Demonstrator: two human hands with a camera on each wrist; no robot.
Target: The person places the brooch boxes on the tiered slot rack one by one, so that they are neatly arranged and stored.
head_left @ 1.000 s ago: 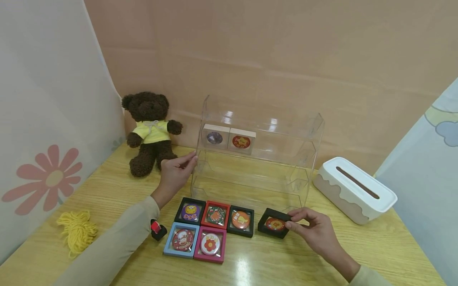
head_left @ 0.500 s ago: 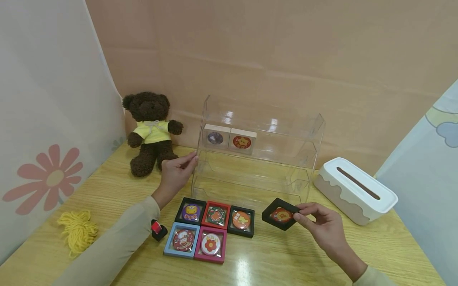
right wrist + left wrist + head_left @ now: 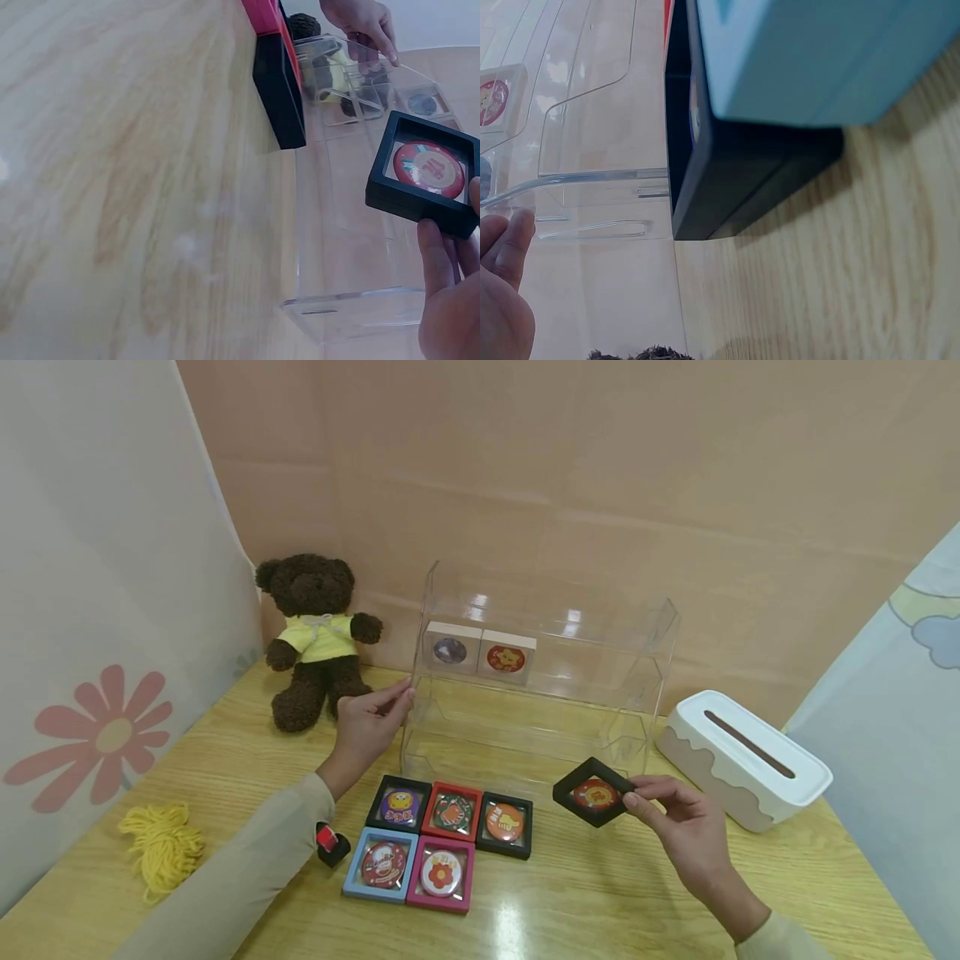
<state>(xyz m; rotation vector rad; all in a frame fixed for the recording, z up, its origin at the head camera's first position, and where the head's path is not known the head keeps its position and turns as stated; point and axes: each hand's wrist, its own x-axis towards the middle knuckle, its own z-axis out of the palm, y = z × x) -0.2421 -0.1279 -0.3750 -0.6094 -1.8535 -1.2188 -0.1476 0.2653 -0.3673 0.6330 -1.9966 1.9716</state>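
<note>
A black square frame with a round red badge [image 3: 595, 793] is pinched at its right corner by the right hand [image 3: 686, 835], held tilted above the table in front of the clear rack. In the right wrist view the same black frame [image 3: 405, 196] sits between thumb and fingers of the right hand [image 3: 454, 300]. The left hand [image 3: 367, 727] pinches the left side edge of the clear tiered rack [image 3: 525, 727]. On the rack's upper tier, at its left, stand two white-framed badges, one greyish [image 3: 450, 651] and one red [image 3: 507, 658].
Several framed badges lie in front of the rack: black with purple badge [image 3: 399, 804], red [image 3: 453, 811], black with orange badge [image 3: 506, 824], blue [image 3: 380, 864], pink [image 3: 441, 873]. A teddy bear [image 3: 318, 635], yellow yarn [image 3: 161, 847] and white-topped tissue box [image 3: 738, 760] stand around.
The right hand has raised the black frame off the table, moved it slightly right and turned it corner-up. The left hand stays at the rack's edge.
</note>
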